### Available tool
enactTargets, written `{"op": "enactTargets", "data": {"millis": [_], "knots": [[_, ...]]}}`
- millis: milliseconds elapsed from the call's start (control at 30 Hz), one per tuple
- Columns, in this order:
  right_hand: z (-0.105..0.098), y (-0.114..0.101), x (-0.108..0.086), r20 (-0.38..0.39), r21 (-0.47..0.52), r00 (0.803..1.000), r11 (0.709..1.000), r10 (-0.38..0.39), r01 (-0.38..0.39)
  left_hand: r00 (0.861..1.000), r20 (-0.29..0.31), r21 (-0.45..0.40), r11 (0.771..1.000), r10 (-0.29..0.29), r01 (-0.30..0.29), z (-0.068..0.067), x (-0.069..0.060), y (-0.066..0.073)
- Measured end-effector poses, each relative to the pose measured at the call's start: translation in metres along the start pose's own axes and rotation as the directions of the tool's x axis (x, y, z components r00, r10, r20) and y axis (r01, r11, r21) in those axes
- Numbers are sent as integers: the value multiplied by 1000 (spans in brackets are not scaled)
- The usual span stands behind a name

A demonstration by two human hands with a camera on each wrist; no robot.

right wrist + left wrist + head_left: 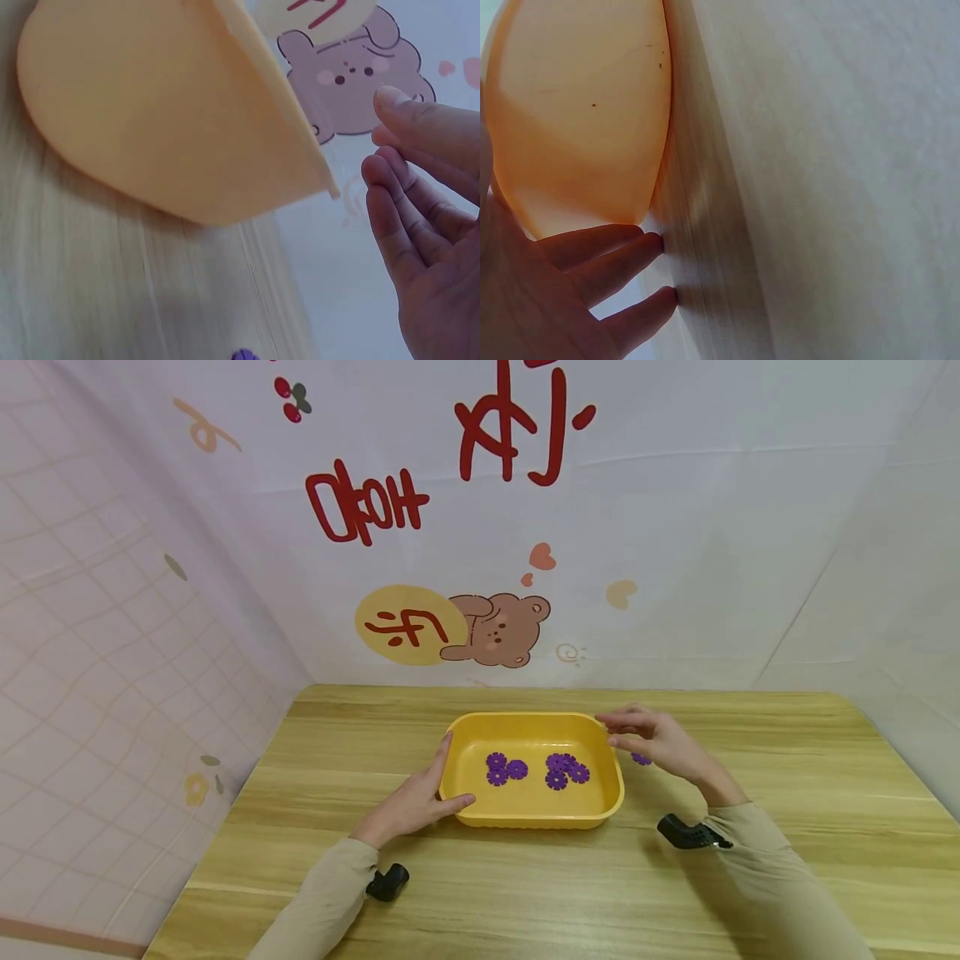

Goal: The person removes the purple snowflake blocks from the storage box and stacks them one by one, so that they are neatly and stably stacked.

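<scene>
A yellow plastic tub (540, 821) stands on the table with two groups of purple snowflake discs inside: a left group (517, 769) and a right group (557, 779). At the tub's left end, my left hand (408, 806) holds the wall, thumb over the rim and fingers along the outside. The left wrist view shows those fingers (607, 274) fairly straight below the tub wall. Beside the right rim hovers my right hand (660, 745), fingers loosely bent, holding nothing and apart from the tub in the right wrist view. Another purple disc (641, 759) lies on the table, partly hidden beneath it.
The wood-grain table (480, 893) reaches back to a white cloth wall (675, 527) printed with red characters and a bear (504, 631). A similar cloth hangs at the left. Black wrist devices (686, 833) stick out near both sleeves.
</scene>
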State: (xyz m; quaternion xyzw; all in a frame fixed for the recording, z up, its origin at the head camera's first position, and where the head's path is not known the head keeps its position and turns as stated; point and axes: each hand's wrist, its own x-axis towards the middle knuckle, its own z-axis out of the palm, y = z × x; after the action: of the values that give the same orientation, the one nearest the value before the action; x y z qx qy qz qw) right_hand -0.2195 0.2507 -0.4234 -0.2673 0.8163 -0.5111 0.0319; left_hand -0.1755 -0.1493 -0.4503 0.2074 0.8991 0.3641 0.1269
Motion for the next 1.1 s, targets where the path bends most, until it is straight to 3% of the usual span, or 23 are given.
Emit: {"op": "enactTargets", "data": {"millis": [267, 733, 1100], "knots": [[8, -10, 12, 34, -50, 999, 998, 37, -36, 1000, -1, -9, 1000, 18, -18, -1, 0, 1], [21, -27, 46, 178, -96, 983, 995, 48, -31, 1000, 3, -11, 1000, 17, -17, -1, 0, 0], [38, -28, 84, 324, -84, 944, 992, -59, 91, 1000, 11, 3, 1000, 13, -13, -1, -1, 0]]}}
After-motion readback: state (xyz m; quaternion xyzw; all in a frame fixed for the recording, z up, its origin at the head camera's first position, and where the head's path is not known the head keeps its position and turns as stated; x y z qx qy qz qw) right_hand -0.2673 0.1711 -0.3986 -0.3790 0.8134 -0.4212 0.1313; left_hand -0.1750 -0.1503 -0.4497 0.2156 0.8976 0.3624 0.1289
